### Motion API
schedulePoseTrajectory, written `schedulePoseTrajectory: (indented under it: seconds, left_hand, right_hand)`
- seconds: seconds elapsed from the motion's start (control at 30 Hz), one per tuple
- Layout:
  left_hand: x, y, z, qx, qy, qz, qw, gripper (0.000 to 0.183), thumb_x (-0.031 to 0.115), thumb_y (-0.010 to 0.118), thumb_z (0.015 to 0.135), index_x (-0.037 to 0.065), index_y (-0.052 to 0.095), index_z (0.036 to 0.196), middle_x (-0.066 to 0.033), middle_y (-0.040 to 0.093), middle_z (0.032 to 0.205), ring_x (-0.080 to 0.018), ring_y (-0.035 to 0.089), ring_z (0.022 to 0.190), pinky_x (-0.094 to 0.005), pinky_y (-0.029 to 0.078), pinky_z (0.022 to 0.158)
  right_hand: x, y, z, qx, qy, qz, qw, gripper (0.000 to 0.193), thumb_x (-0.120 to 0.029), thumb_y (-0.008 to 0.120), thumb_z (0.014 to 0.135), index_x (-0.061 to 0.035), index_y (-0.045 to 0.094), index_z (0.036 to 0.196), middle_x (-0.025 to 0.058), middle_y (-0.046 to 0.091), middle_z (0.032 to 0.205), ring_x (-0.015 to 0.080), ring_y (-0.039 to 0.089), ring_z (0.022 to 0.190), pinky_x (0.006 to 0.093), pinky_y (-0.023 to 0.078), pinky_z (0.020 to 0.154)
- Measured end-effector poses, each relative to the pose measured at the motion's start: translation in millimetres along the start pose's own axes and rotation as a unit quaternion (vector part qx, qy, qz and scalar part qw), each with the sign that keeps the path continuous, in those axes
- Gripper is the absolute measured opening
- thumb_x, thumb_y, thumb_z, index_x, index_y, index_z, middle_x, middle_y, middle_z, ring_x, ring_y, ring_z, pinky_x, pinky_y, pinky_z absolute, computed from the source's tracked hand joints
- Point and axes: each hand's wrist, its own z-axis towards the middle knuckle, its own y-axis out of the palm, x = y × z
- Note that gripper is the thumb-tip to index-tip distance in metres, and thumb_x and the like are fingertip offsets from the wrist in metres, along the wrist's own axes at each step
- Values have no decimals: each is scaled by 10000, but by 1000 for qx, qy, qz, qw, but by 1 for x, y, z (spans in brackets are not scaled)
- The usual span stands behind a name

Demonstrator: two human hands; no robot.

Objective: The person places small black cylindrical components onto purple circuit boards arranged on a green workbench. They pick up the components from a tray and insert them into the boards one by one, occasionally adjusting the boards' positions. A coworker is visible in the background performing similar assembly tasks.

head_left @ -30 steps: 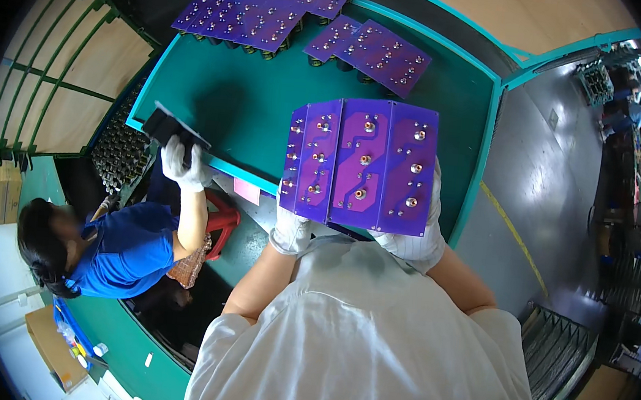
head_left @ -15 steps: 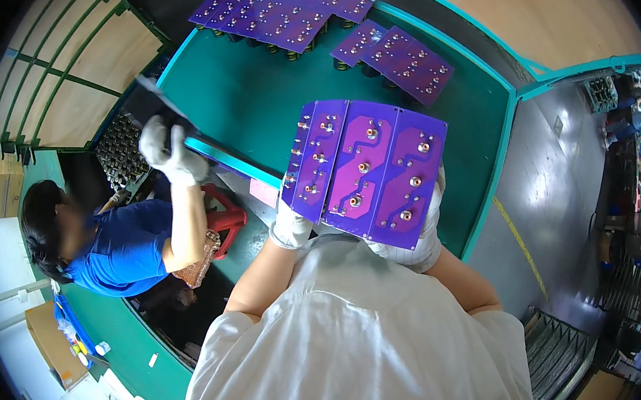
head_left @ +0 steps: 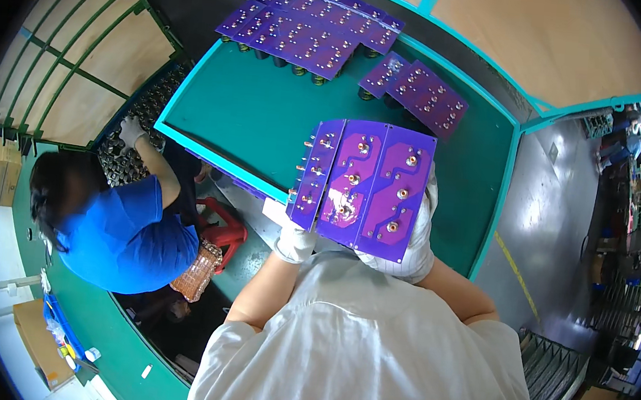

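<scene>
Close in front of my chest I hold a purple circuit board (head_left: 371, 193) made of joined panels, with copper-coloured terminals standing up from its face. My left hand (head_left: 295, 242), in a white glove, grips its lower left corner. Under its right side lies my right hand (head_left: 411, 257), gloved too, with most of its fingers hidden behind the board. Beyond it, on the green tabletop (head_left: 229, 116) with a turquoise rim, several similar purple boards (head_left: 297, 34) sit together at the far left. Another pair of purple boards (head_left: 426, 99) rests nearer the right, on dark cylindrical parts.
At the left a co-worker (head_left: 130, 237) in a blue shirt sits by a red stool (head_left: 226, 234), one gloved hand over a bin of small metallic parts (head_left: 122, 160). A wooden panel with turquoise framing (head_left: 533, 36) stands past the table. Stacked racks (head_left: 549, 380) are at the lower right.
The board I hold has tilted slightly and sits a little lower in view. The co-worker's raised gloved hand has gone down to the bin of parts; the pale strip near it is gone from view.
</scene>
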Motion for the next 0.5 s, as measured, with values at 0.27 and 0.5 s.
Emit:
schedulePoseTrajectory:
  seconds: [0.27, 0.5]
  left_hand:
    - [21, 38, 23, -8, 1, -98, 995, 602, 158, 557, 758, 70, 436, 1341, -117, 572, 1266, -298, 569, 1152, -439, 474, 967]
    - [49, 32, 47, 40, -89, -298, 950, 478, 321, 613, 829, 8, 514, 1177, -141, 623, 1131, -298, 625, 1063, -419, 521, 928]
  right_hand:
    - [-13, 54, 79, -46, -206, -516, 830, 925, -438, 816, 658, 33, 347, 1302, 247, 506, 1105, 389, 603, 923, 443, 529, 757]
    - [-42, 153, 161, -201, -95, -641, 734, 821, -545, 738, 707, 26, 454, 1224, 207, 559, 1136, 336, 651, 973, 448, 537, 813]
